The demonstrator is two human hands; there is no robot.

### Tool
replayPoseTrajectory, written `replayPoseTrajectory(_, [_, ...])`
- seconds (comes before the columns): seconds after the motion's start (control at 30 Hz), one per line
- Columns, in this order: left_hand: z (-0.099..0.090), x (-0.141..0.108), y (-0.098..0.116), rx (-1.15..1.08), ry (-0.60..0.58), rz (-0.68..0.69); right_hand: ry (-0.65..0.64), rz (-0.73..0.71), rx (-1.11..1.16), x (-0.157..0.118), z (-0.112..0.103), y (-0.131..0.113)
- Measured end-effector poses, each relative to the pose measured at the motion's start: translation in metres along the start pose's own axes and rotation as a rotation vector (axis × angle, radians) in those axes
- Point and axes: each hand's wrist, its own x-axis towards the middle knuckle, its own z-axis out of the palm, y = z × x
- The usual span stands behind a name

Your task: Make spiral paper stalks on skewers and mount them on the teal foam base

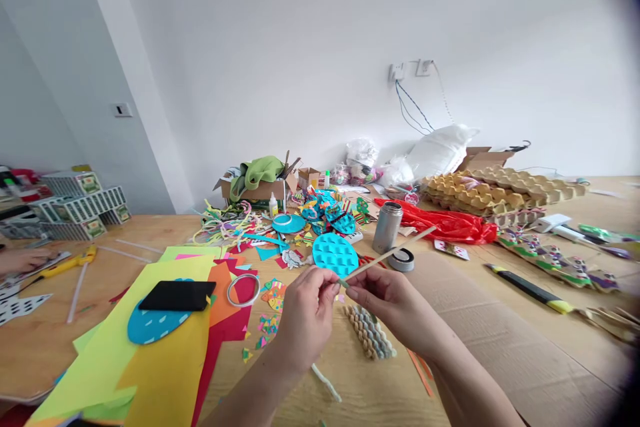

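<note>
A thin pale wooden stick (417,237) slants up to the right from between my hands. My right hand (387,293) pinches it near its lower end. At that end, the fingertips of my left hand (306,312) are pressed together over a small green piece (345,283), mostly covered by fingers. Just beyond my hands lies a turquoise disc with raised bumps (334,255). Below them rests a bundle of twisted beige and grey cord (369,333). A short white fuzzy strip (326,383) lies near my left wrist.
Coloured paper sheets (175,373), a black phone (175,295) and a silver tape ring (243,289) lie left. A metal bottle (387,225) and tape roll (401,259) stand ahead. Cardboard (490,327) and a box cutter (530,288) lie right. Another person's hand (30,259) is far left.
</note>
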Motion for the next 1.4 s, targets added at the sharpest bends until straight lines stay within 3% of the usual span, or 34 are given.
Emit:
replayPoseTrajectory(0.17, [-0.005, 0.004, 0.004, -0.443, -0.168, -0.307, -0.010, -0.081, -0.058, 0.000, 0.000, 0.003])
replayPoseTrajectory(0.33, [-0.013, 0.009, 0.003, -0.719, -0.214, -0.440, -0.007, -0.143, -0.043, 0.000, 0.001, 0.003])
replayPoseTrajectory(0.5, [-0.018, 0.011, -0.005, -1.016, -0.454, -0.612, -0.046, -0.146, -0.014, -0.003, 0.000, -0.004])
replayPoseTrajectory(0.6, [-0.015, 0.011, -0.004, -0.861, -0.397, -0.509, -0.030, -0.138, -0.035, -0.003, 0.000, -0.001])
replayPoseTrajectory(0.83, [-0.005, 0.003, 0.001, -0.122, -0.122, -0.121, 0.009, -0.086, -0.085, 0.002, 0.004, 0.010])
replayPoseTrajectory(0.93, [-0.006, 0.002, 0.001, 0.031, -0.055, -0.048, -0.010, -0.069, -0.077, 0.002, 0.004, 0.009])
replayPoseTrajectory(1.2, [-0.006, 0.002, 0.002, -0.022, -0.057, -0.070, 0.025, -0.084, -0.126, 0.003, 0.003, 0.006])
replayPoseTrajectory(1.4, [-0.009, 0.006, 0.004, -0.444, -0.219, -0.280, 0.030, -0.142, -0.185, -0.001, 0.001, 0.003])
